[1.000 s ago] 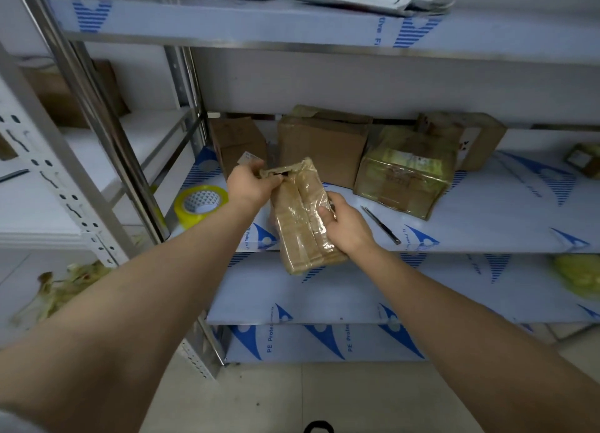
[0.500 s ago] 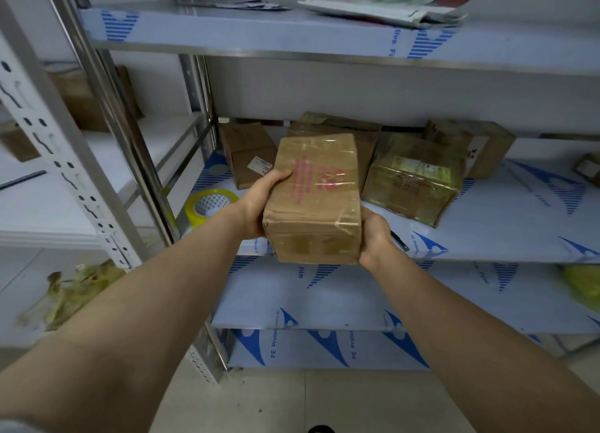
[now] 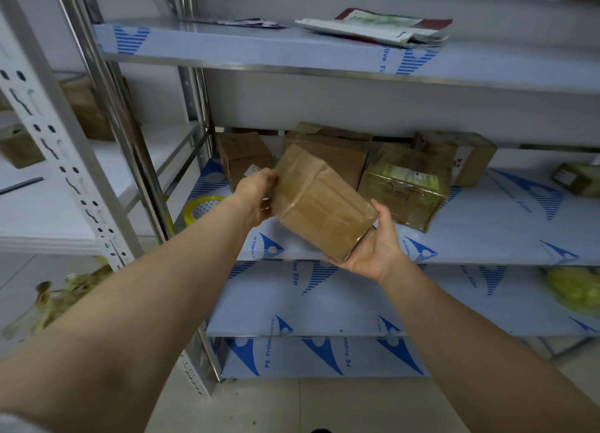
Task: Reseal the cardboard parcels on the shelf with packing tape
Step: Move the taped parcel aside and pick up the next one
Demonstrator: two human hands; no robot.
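Cardboard, brown and glossy with tape, spans the space between my hands: the parcel (image 3: 321, 205) is in the air just in front of the middle shelf (image 3: 487, 234), touching nothing on it. It is tilted, with its upper end leaning left and its lower corner pointing down to the right. My left hand (image 3: 256, 194) grips the upper left end, fingers curled round the edge. My right hand (image 3: 373, 249) lies palm up beneath the lower right corner and cups it, thumb pressed against the side, the other fingers hidden under the box.

On the shelf's left end lies the yellow tape roll (image 3: 203, 208), flat and partly hidden by my left forearm. Behind the parcel stand a small brown box (image 3: 243, 156) and a larger box (image 3: 328, 146). To their right sit a parcel wrapped in greenish film (image 3: 406, 185) and another carton (image 3: 461, 153). Loose papers (image 3: 373, 29) lie on the shelf above.
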